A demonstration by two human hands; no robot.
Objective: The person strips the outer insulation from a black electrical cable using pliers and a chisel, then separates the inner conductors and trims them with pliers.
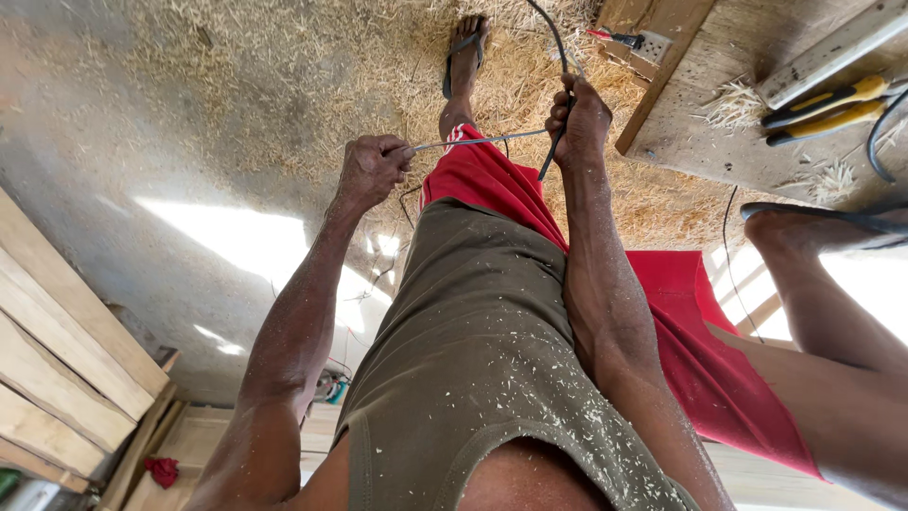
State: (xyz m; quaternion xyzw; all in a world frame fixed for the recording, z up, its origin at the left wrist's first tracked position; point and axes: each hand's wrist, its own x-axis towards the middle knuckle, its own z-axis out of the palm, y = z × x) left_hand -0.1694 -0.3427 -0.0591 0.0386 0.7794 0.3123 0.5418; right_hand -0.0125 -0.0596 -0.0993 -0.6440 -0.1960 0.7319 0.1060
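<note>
My left hand (pixel 372 170) is closed around one end of a thin grey metal rod (pixel 478 141). The rod runs level across to my right hand (pixel 579 121). My right hand grips a black cable (pixel 556 43) that comes down from the top edge, passes through the fist and pokes out below it. The rod's other end meets this fist; whether the fingers also pinch it is hidden. Both hands are held out over my red shorts (pixel 492 180) and olive shirt (pixel 473 350), which is dusted with wood chips.
Wood shavings (pixel 312 66) cover the floor around my foot in a flip-flop (pixel 463 57). At the right a wooden bench (pixel 719 104) carries yellow-handled pliers (pixel 823 106), a white strip (pixel 832 52) and a socket block (pixel 653 44). My other foot (pixel 813 227) rests there. Planks (pixel 66 360) lean at left.
</note>
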